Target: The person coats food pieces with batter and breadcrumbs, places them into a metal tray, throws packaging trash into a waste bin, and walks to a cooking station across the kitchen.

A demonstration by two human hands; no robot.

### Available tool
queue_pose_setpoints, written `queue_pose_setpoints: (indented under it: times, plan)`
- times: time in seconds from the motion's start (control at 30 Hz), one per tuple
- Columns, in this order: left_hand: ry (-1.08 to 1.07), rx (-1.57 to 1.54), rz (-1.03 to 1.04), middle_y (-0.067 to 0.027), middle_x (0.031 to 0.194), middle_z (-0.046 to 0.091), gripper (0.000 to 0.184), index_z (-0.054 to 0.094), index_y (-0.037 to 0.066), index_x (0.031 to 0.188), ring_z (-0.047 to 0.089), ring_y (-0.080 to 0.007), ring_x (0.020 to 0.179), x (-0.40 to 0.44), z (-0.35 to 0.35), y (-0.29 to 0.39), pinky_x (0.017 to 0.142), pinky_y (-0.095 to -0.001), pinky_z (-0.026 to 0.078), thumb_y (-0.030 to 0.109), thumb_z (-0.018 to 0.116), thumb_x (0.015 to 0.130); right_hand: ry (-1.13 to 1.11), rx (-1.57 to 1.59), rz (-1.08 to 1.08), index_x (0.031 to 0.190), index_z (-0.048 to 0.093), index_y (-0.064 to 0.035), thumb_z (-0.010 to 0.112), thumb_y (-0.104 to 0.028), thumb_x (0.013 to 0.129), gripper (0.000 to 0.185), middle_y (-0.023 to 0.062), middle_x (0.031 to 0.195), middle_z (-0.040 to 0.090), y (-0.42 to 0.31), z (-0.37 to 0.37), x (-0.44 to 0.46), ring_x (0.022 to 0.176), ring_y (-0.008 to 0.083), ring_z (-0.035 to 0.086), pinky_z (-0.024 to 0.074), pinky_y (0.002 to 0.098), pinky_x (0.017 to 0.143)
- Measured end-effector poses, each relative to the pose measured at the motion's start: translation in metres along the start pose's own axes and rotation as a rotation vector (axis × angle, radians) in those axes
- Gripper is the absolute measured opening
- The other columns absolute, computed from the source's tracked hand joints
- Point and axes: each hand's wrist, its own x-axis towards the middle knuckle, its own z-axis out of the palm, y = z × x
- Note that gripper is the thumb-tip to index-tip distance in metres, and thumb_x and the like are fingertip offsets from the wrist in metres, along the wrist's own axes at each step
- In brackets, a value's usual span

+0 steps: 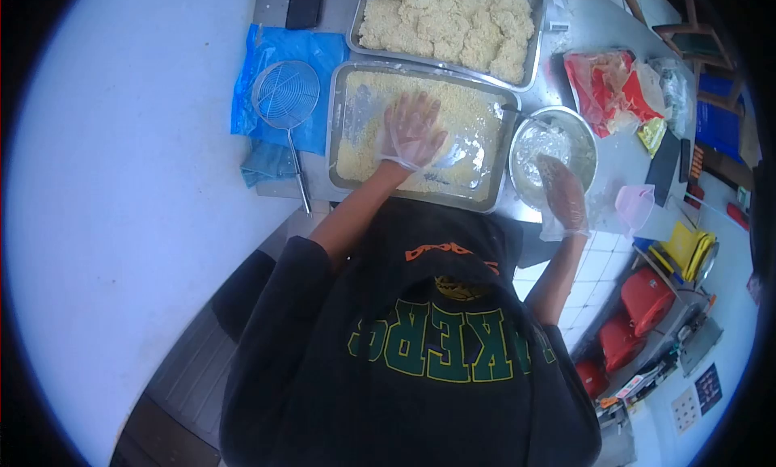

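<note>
My left hand (pixel 415 134), in a clear plastic glove, lies with fingers spread on pale crumbs in a metal tray (pixel 412 194). The crumbs (pixel 364 147) are thick along the sides, and bare metal shows through in places. My right hand (pixel 564 194), also gloved, reaches over the near side of a round metal bowl (pixel 594 156). Its fingers stretch out into the bowl and look coated with something pale; I see nothing held in them. Whitish material (pixel 537 141) is in the bowl. A dark handle-like piece (pixel 511 108) lies between tray and bowl.
Behind stands a second tray (pixel 353 42) filled with crumb-coated pieces (pixel 449 22). At left, a wire skimmer (pixel 286 95) rests on a blue plastic bag (pixel 250 111). To the right are a red package (pixel 590 83) and a pink jug (pixel 634 206). A dark phone-like object (pixel 305 4) lies behind.
</note>
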Motion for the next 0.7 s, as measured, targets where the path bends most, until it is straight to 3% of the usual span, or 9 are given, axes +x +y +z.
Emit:
queue_pose_setpoints:
  times: [0.17, 0.27, 0.37, 0.43, 0.47, 0.53, 0.57, 0.63, 0.7]
  plan:
    - [-0.002, 0.046, 0.02, -0.0121, 0.148, 0.035, 0.063, 0.042, 0.016, 0.142, 0.027, -0.037, 0.138, 0.013, -0.008, -0.001, 0.108, -0.0588, 0.019, 0.05, 0.048, 0.09, 0.038, -0.026, -0.136, 0.116, 0.059, 0.0008, 0.053, 0.001, 0.073, 0.043, 0.0228, 0.107, 0.063, -0.001, 0.004, -0.001, 0.101, 0.0399, 0.06, 0.0471, 0.043, 0.089]
    - [-0.153, -0.052, -0.148, -0.016, 0.147, 0.037, 0.066, 0.039, 0.011, 0.143, 0.032, -0.0382, 0.135, 0.03, -0.018, 0.006, 0.106, -0.0597, 0.023, 0.05, 0.047, 0.09, 0.041, -0.005, -0.092, 0.116, 0.059, 0.0007, 0.053, 0.001, 0.073, 0.044, 0.0229, 0.107, 0.063, -0.005, 0.001, -0.009, 0.1, 0.0401, 0.059, 0.0469, 0.0434, 0.089]
    - [0.049, -0.256, -0.071, -0.0178, 0.142, 0.041, 0.067, 0.042, 0.007, 0.139, 0.038, -0.0382, 0.13, 0.056, -0.002, 0.009, 0.104, -0.0582, 0.029, 0.05, 0.049, 0.088, 0.049, 0.011, -0.091, 0.116, 0.059, 0.0005, 0.053, 0.002, 0.073, 0.044, 0.023, 0.107, 0.063, -0.003, -0.002, -0.015, 0.101, 0.0401, 0.059, 0.0468, 0.0433, 0.089]
    - [-0.303, -0.216, -0.032, -0.0171, 0.141, 0.042, 0.065, 0.044, 0.009, 0.137, 0.041, -0.0381, 0.127, 0.074, -0.006, 0.028, 0.103, -0.0585, 0.029, 0.052, 0.048, 0.088, 0.065, 0.022, -0.124, 0.115, 0.059, 0.0004, 0.052, 0.001, 0.075, 0.042, 0.0232, 0.107, 0.063, -0.001, -0.002, -0.017, 0.102, 0.0405, 0.059, 0.0466, 0.0433, 0.089]
    - [-0.297, -0.211, -0.037, -0.0171, 0.141, 0.042, 0.065, 0.044, 0.009, 0.137, 0.041, -0.0381, 0.127, 0.072, 0.002, 0.038, 0.103, -0.0585, 0.029, 0.052, 0.048, 0.088, 0.065, 0.023, -0.133, 0.115, 0.059, 0.0004, 0.052, 0.001, 0.075, 0.042, 0.0232, 0.107, 0.063, 0.0, -0.002, -0.019, 0.102, 0.0405, 0.059, 0.0466, 0.0433, 0.089]
    - [-0.041, -0.078, 0.124, -0.0166, 0.138, 0.044, 0.062, 0.045, 0.013, 0.137, 0.042, -0.0368, 0.127, 0.059, 0.031, 0.056, 0.102, -0.0594, 0.029, 0.052, 0.046, 0.089, 0.059, -0.045, -0.09, 0.115, 0.059, 0.0001, 0.052, 0.001, 0.076, 0.039, 0.0233, 0.108, 0.063, -0.002, -0.002, -0.019, 0.102, 0.0408, 0.058, 0.0466, 0.0429, 0.089]
    - [-0.082, -0.106, 0.139, -0.0165, 0.137, 0.045, 0.06, 0.045, 0.015, 0.137, 0.042, -0.0363, 0.127, 0.058, 0.026, 0.066, 0.102, -0.0601, 0.028, 0.052, 0.045, 0.089, 0.057, -0.041, -0.113, 0.115, 0.059, 0.0001, 0.052, 0.001, 0.076, 0.039, 0.0233, 0.108, 0.063, -0.006, -0.003, -0.016, 0.102, 0.0408, 0.058, 0.0466, 0.0429, 0.089]
    - [-0.12, -0.122, 0.139, -0.0164, 0.135, 0.047, 0.059, 0.045, 0.017, 0.138, 0.042, -0.0358, 0.127, 0.056, 0.023, 0.08, 0.102, -0.0608, 0.028, 0.052, 0.044, 0.09, 0.031, -0.026, 0.052, 0.115, 0.061, -0.0036, 0.055, -0.015, 0.091, 0.027, 0.0195, 0.109, 0.065, -0.015, -0.005, -0.016, 0.102, 0.0383, 0.061, 0.0471, 0.042, 0.086]
    - [0.014, -0.098, 0.263, -0.0172, 0.133, 0.045, 0.051, 0.048, 0.017, 0.134, 0.043, -0.0352, 0.123, 0.055, 0.022, 0.086, 0.095, -0.0598, 0.033, 0.043, 0.044, 0.091, 0.029, -0.021, 0.027, 0.115, 0.061, -0.0029, 0.056, -0.017, 0.092, 0.028, 0.0197, 0.109, 0.065, -0.006, 0.001, -0.017, 0.102, 0.0378, 0.061, 0.0468, 0.041, 0.086]
